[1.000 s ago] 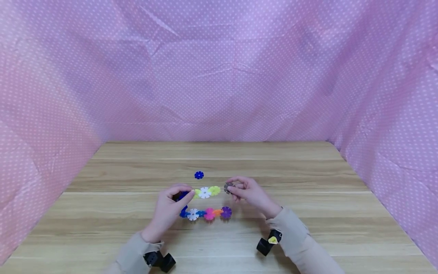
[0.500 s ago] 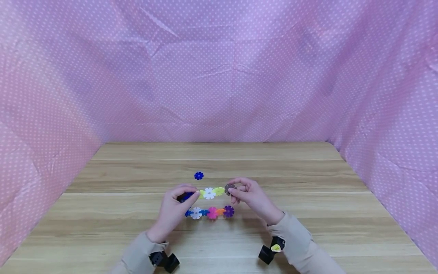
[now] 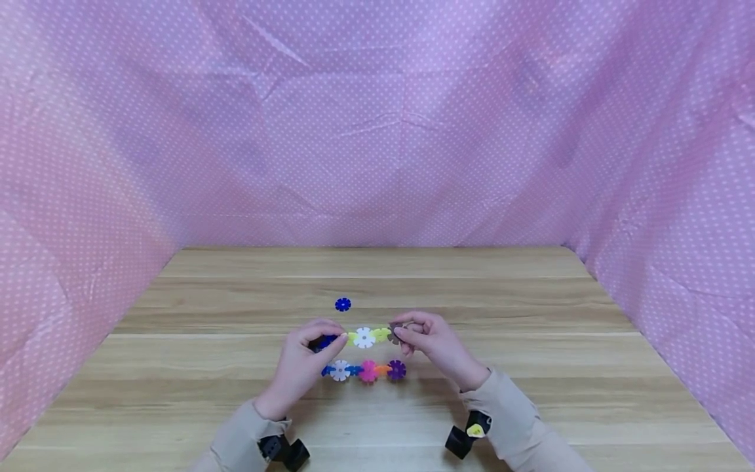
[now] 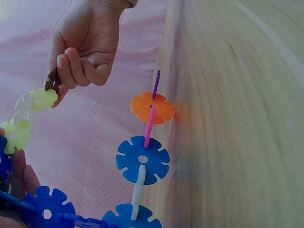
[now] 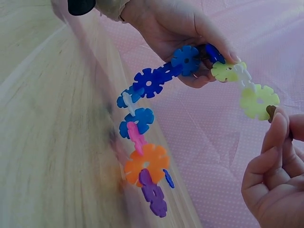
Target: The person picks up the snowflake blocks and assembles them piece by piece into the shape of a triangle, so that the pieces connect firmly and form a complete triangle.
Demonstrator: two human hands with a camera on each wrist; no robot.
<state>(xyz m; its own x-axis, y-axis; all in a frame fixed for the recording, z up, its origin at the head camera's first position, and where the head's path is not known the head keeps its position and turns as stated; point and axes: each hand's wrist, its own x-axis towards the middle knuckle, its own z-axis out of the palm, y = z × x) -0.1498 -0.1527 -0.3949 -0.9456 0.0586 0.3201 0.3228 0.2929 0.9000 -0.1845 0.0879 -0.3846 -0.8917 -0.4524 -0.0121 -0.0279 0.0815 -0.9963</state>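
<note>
A chain of slotted plastic snowflake discs bends in a U, its open side to the right. My left hand [image 3: 297, 367] pinches it by the yellow disc [image 5: 223, 71] next to the dark blue ones. From there run a white disc [image 3: 364, 337] and a second yellow disc [image 5: 260, 100]. My right hand [image 3: 436, 344] pinches a brown disc [image 4: 52, 80] between thumb and fingers, right at the second yellow disc's edge. The chain's other arm carries a pink disc [image 3: 368, 372], an orange disc [image 5: 147, 164] and, at its end, a purple disc [image 3: 396, 370].
Behind the hands a loose dark blue disc [image 3: 343, 304] lies on the wooden table [image 3: 501, 288]. Pink dotted cloth [image 3: 377, 131] hangs around the table's back and sides. Each wrist wears a black camera [image 3: 460, 442].
My left hand has moved right with the chain, closing the gap between the second yellow disc and the brown disc. My right hand has stayed nearly in place, and the brown disc has turned more edge-on.
</note>
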